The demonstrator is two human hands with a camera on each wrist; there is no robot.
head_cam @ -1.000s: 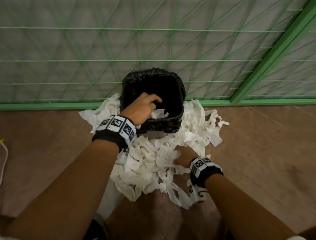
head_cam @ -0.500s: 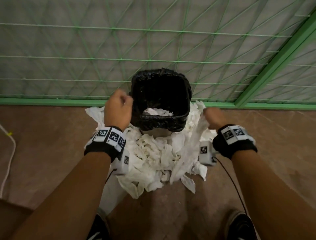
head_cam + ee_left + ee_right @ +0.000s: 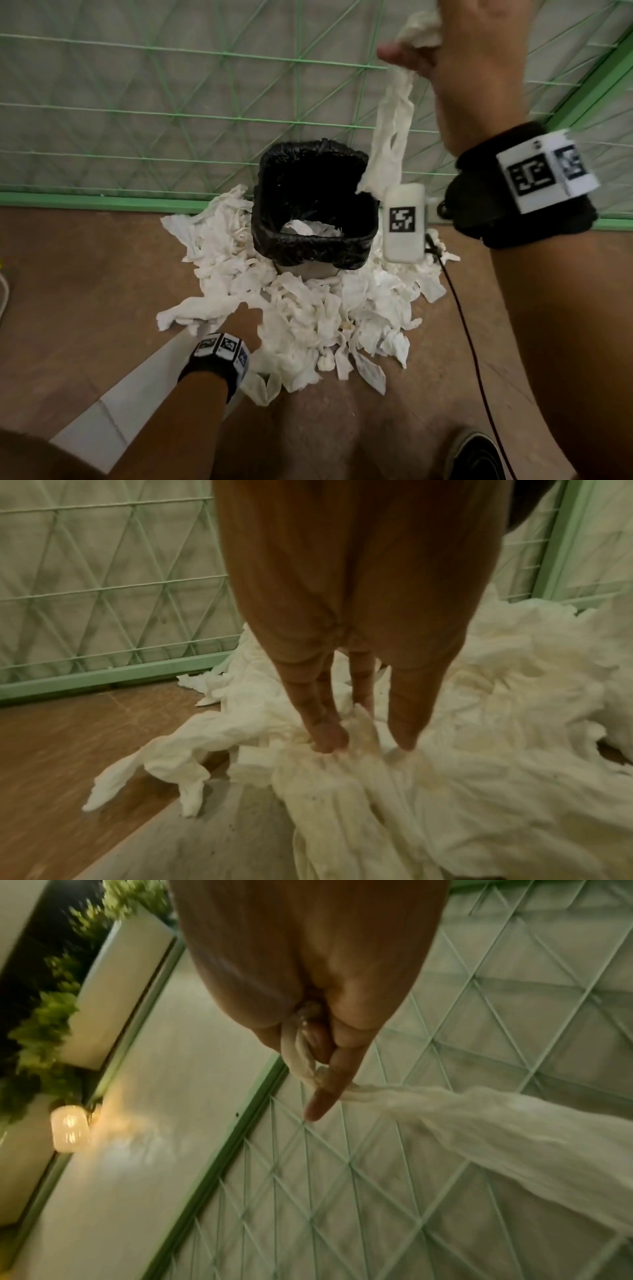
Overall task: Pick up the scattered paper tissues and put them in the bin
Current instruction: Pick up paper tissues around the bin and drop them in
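Note:
The bin (image 3: pixel 313 205), lined with a black bag, stands by the fence and has some tissue at its bottom. White paper tissues (image 3: pixel 325 308) lie heaped on the floor around it. My right hand (image 3: pixel 421 51) is raised high at the upper right and grips a long tissue strip (image 3: pixel 390 137), whose lower end hangs by the bin's right rim. In the right wrist view the hand (image 3: pixel 318 1053) holds that strip (image 3: pixel 496 1123) with one finger stretched out. My left hand (image 3: pixel 245 318) is down on the pile's front left, its fingertips (image 3: pixel 325 737) pinching a fold of tissue (image 3: pixel 363 723).
A green mesh fence (image 3: pixel 171 102) with a green base rail (image 3: pixel 102 202) stands right behind the bin. A black cable (image 3: pixel 469 342) trails from my right wrist over the brown floor. A shoe (image 3: pixel 476 455) shows at the bottom right. A pale floor strip (image 3: pixel 102 421) runs under my left arm.
My right hand has risen from beside the bin to high above it, drawing the tissue strip up. My left hand has dropped from the bin's left rim onto the pile.

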